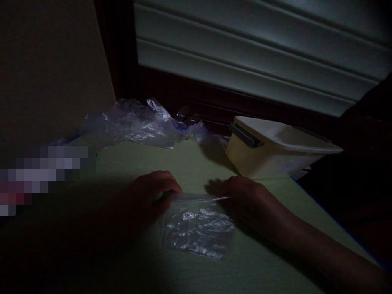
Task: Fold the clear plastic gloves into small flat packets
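Note:
A clear, wrinkled plastic bag (197,228) lies over the light green tabletop in front of me. Its far edge is stretched straight between my two hands. My left hand (154,194) pinches the left corner of that edge between thumb and fingers. At the right corner, my right hand (245,196) is closed on the same edge, its fingertips partly hidden behind the knuckles. Nothing can be made out inside the bag. The light is dim, and my left forearm is mostly lost in shadow.
A heap of crumpled clear plastic bags (137,124) lies along the table's back edge. At the back right stands a cream plastic bin (254,157) with a dark handle. Behind the table (190,163) are a dark frame and pale horizontal slats (229,45). A pixelated patch covers the left edge.

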`<state>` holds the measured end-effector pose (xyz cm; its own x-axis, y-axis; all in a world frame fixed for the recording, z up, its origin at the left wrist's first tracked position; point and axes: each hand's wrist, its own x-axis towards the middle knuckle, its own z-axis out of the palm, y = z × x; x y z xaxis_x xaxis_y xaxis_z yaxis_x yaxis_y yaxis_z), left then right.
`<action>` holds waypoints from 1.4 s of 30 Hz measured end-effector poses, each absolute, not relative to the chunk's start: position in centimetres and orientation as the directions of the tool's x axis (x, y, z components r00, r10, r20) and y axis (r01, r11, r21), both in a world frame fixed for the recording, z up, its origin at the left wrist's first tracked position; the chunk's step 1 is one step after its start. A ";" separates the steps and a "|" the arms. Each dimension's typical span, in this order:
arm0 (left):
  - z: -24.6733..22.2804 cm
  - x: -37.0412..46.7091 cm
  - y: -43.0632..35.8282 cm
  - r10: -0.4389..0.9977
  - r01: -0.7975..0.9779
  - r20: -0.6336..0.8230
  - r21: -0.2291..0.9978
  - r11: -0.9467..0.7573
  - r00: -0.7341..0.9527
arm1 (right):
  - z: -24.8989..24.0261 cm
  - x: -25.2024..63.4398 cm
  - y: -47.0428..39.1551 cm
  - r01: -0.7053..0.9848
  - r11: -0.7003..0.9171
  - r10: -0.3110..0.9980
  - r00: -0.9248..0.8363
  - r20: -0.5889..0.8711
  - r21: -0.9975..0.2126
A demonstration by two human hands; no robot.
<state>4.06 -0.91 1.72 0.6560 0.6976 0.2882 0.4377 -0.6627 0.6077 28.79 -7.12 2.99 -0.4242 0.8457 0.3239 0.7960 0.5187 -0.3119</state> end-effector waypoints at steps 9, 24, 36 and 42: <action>1.2 3.5 -0.9 0.582 0.437 0.295 0.434 -0.788 0.758 | 3.8 28.8 -8.2 0.820 0.571 0.794 -0.541 0.277 -0.035; 0.4 3.0 -0.7 0.434 0.323 0.424 0.311 -0.894 0.795 | 4.0 27.1 -9.9 0.741 0.670 0.705 -0.655 0.272 0.045; 1.4 3.6 -2.6 0.322 0.266 0.515 0.182 -0.947 0.794 | 3.7 26.8 -10.1 0.751 0.656 0.700 -0.640 0.317 0.070; 0.5 3.8 -2.0 0.307 0.272 0.461 0.143 -0.952 0.832 | 4.0 26.5 -10.2 0.748 0.662 0.700 -0.637 0.322 0.041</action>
